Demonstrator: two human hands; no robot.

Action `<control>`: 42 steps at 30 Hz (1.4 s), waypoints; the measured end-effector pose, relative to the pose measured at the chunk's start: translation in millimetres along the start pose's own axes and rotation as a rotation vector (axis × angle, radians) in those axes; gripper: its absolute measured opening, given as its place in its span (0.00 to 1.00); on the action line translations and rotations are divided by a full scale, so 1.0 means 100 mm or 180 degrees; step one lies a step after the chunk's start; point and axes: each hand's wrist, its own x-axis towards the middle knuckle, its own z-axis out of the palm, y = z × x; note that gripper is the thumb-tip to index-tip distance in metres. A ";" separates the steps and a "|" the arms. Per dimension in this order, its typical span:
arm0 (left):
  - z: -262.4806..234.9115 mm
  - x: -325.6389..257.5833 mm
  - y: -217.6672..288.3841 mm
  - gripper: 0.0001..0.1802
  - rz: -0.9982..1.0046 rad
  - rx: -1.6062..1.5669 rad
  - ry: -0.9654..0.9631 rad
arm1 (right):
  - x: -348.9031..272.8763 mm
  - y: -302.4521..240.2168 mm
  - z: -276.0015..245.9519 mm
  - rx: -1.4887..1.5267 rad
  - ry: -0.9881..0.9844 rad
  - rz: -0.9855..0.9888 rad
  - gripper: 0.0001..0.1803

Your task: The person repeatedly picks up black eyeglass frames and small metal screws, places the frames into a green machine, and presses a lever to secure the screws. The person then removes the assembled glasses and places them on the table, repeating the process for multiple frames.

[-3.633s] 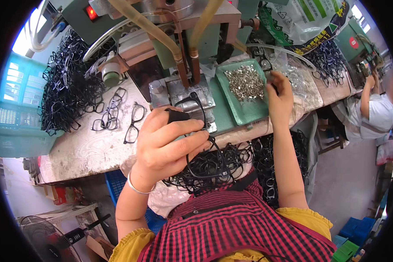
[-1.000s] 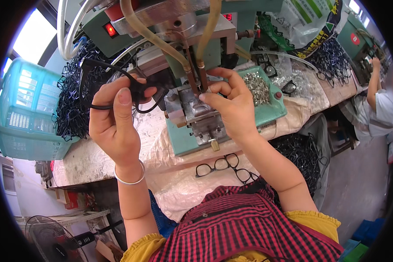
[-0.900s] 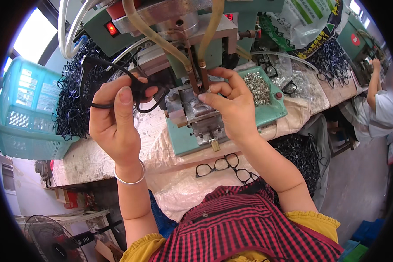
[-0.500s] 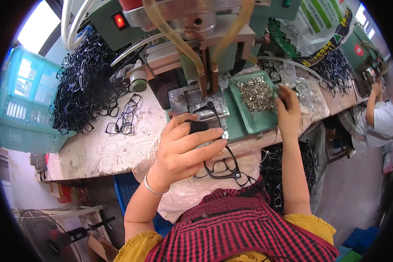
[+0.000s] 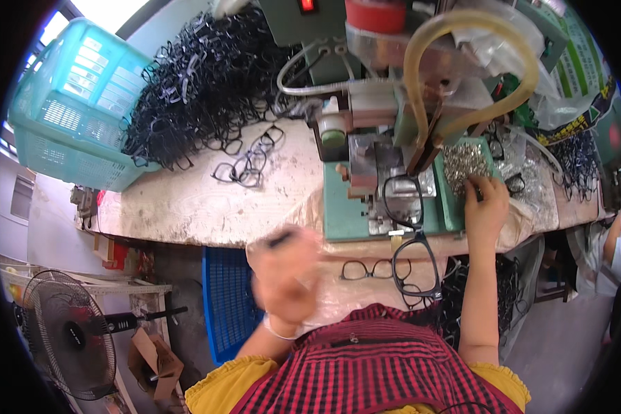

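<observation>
Right hand [image 5: 485, 203] is reaching fingers-down into the tray of small metal parts [image 5: 464, 162], grip hidden, while the blurry left hand [image 5: 288, 272] is too smeared to tell.

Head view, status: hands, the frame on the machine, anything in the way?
Left hand blurred, grip unclear. Right hand at the small metal parts. Black eyeglass frame hangs off the machine bed, untouched. Nothing blocks it.
</observation>
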 end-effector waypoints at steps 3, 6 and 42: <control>-0.26 0.34 -0.34 0.09 -0.0782 0.0061 0.1350 | 0.05 -0.05 -0.04 0.0072 -0.0015 -0.0037 0.06; -0.33 0.87 -0.86 0.12 0.0214 0.1367 -0.0054 | 0.18 -0.11 0.02 0.0100 0.0035 -0.0229 0.04; 0.23 1.08 -0.16 0.10 0.0072 -0.2538 0.0338 | 0.34 -1.19 -0.26 0.4281 -0.0801 0.1169 0.26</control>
